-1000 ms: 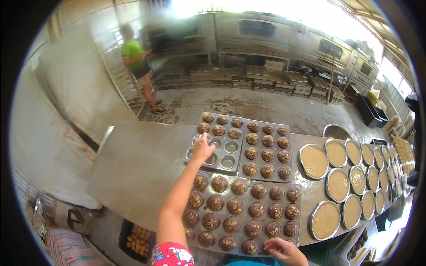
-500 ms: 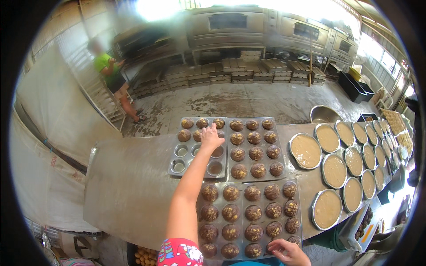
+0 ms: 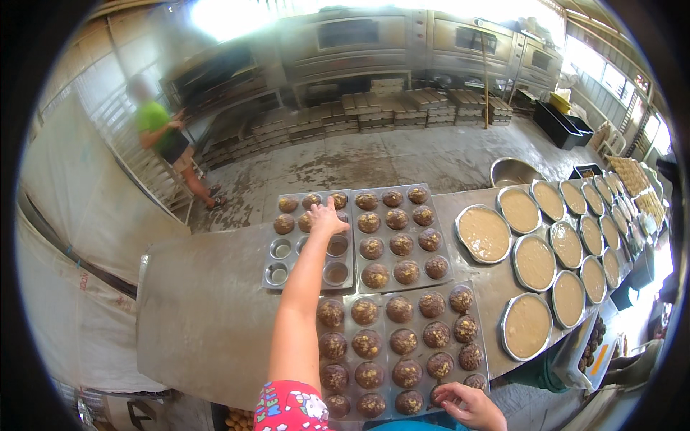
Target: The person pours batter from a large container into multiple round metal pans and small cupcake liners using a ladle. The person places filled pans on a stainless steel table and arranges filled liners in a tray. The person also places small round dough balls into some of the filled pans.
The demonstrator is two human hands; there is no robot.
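Observation:
My left hand point(image 3: 327, 219) reaches over the back left muffin tin point(image 3: 269, 244), fingers spread above its far rows. Brown, yellow-flecked muffins, such as one muffin point(image 3: 285, 224), sit in those far cups; the visible near cups, such as one cup point(image 3: 276, 273), hold none. Part of this tin lies hidden under my hand and forearm. My right hand point(image 3: 471, 408) rests at the near right corner of the front muffin tin point(image 3: 384, 345), its fingers loosely curled but apart beside a partly hidden muffin point(image 3: 435, 395). Muffins fill the visible cups of the front tin and the back right tin point(image 3: 388, 235).
Round pans of pale batter point(image 3: 485, 233) cover the right of the metal table point(image 3: 201, 302). Beyond stand a metal bowl point(image 3: 514, 172), stacked loaf pans point(image 3: 359, 108) and ovens point(image 3: 345, 43). Another person point(image 3: 162, 136) stands at the far left. A white bin point(image 3: 586, 359) sits at the right.
The view has shifted, so the tins and pans appear slightly further left and higher. My left hand stays over the back left tin, fingers a little more spread. My right hand is nearly unchanged.

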